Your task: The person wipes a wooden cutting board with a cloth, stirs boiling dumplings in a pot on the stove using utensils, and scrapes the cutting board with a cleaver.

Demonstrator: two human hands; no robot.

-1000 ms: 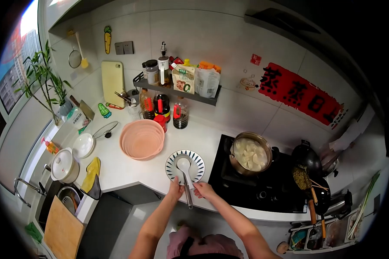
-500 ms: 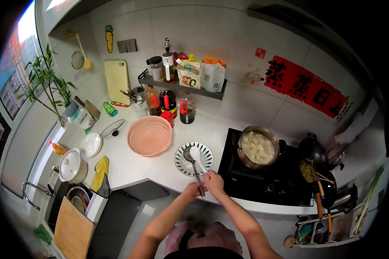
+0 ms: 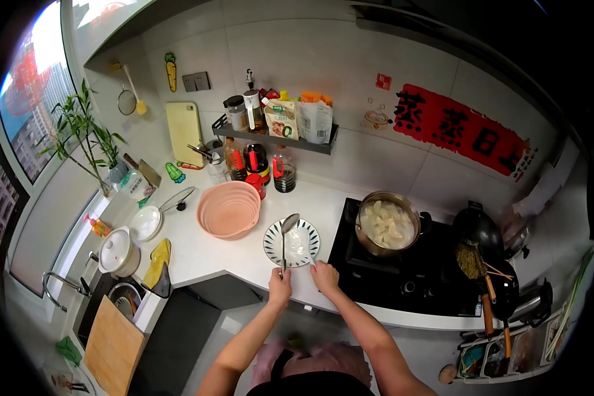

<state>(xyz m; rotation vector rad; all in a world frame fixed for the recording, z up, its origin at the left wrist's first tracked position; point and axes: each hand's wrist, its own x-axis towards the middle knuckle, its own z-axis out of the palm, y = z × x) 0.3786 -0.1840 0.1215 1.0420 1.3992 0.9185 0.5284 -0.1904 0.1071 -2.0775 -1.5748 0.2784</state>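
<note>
My left hand (image 3: 280, 286) is closed round the handle of a metal ladle (image 3: 289, 225), its bowl over the far side of a plate with dark leaf-like marks round its rim (image 3: 270, 245). To its right, my right hand (image 3: 325, 278) grips a white spoon (image 3: 309, 256) by the handle. The spoon's bowl hangs over the white middle of the plate, where its outline is hard to make out. On the stove beyond my right hand stands a metal pot (image 3: 362, 232) of pale dumplings (image 3: 388, 223) in cloudy liquid.
A pink basket (image 3: 211, 232) sits left of the plate. Sauce bottles (image 3: 284, 174) stand below a loaded wall shelf (image 3: 310, 145). The black stove (image 3: 396, 287) lies to the right, with pans (image 3: 476, 228) beyond it. A lidded white pot (image 3: 117, 254) is by the sink.
The ladle and white spoon, close together before, are now apart. My left hand has shifted left, and the ladle stands more upright in view. The camera view has shifted slightly.
</note>
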